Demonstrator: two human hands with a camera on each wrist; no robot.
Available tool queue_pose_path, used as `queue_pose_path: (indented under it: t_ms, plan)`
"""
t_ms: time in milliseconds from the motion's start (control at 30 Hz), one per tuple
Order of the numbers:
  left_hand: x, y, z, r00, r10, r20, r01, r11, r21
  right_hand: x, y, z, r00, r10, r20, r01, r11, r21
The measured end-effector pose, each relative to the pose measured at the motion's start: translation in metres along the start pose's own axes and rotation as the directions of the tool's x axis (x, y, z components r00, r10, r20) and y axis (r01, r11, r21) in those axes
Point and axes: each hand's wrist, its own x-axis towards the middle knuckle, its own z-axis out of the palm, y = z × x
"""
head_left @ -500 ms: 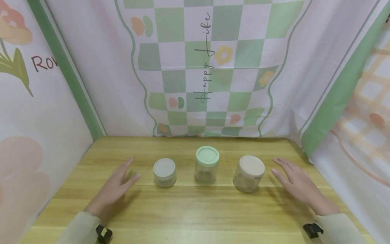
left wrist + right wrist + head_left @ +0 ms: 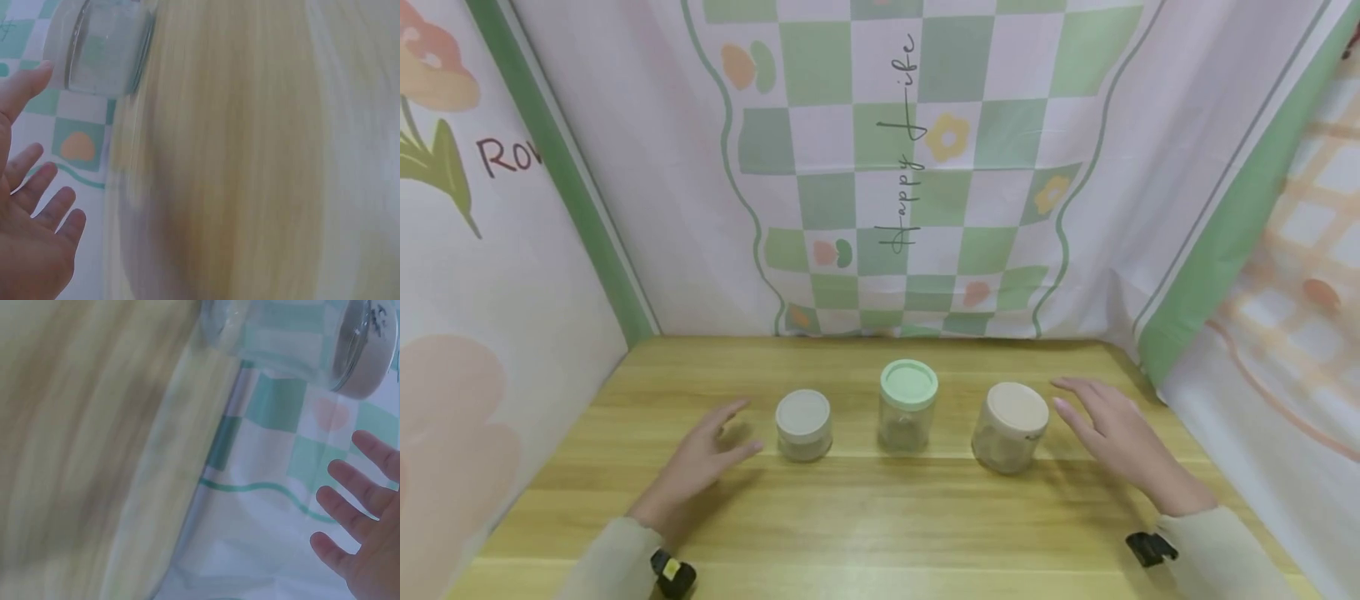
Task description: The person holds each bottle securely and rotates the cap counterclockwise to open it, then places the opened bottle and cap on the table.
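Seems at the approach step, with left hand and right hand empty, loosely spread, flanking white-lidded jar, green-lidded jar and beige-lidded jar; probably calls for closing inward next.

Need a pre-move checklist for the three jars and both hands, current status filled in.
1. Short clear round jar with white lid upright on the light wood-grain table: ok.
2. Tall clear round jar with mint-green lid upright, between the other two: ok.
3. Wide clear round jar with pale beige lid upright: ok.
4. Left hand free: ok, holds nothing, beside the white-lidded jar with a gap in the head view.
5. Right hand free: ok, holds nothing, beside the beige-lidded jar, also apart.
6. Lids tight: cannot tell; all three are on.
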Motion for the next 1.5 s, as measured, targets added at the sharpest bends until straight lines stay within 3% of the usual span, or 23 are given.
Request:
queue_pose_path:
  t_ms: [233, 500, 733, 900, 1033, 1500]
  plan:
    - [0.008, 0.001, 0.017, 0.999, -0.029, 0.029, 0.033, 0.986, -0.166, 0.012, -0.016, 0.003, 1.000, -0.022, 0.019, 0.022, 0.999, 0.025]
    - [0.019, 0.002, 0.038, 0.996, -0.002, 0.091, 0.029, 0.955, -0.296, 0.026, -0.034, 0.007, 0.998, -0.061, 0.029, 0.059, 0.997, 0.042]
    - [0.025, 0.006, 0.049, 0.995, -0.006, 0.099, 0.035, 0.954, -0.298, 0.036, -0.045, 0.010, 0.996, -0.078, 0.036, 0.076, 0.995, 0.059]
    - [0.027, 0.008, 0.052, 0.993, -0.047, 0.106, 0.077, 0.949, -0.305, 0.047, -0.054, 0.015, 0.992, -0.126, 0.027, 0.125, 0.991, 0.048]
    - [0.029, 0.008, 0.053, 0.990, -0.073, 0.122, 0.109, 0.939, -0.326, 0.057, -0.064, 0.020, 0.987, -0.158, 0.035, 0.155, 0.986, 0.069]
    - [0.028, 0.012, 0.052, 0.985, -0.116, 0.127, 0.151, 0.939, -0.309, 0.094, -0.110, 0.036, 0.972, -0.212, 0.104, 0.201, 0.973, 0.110]
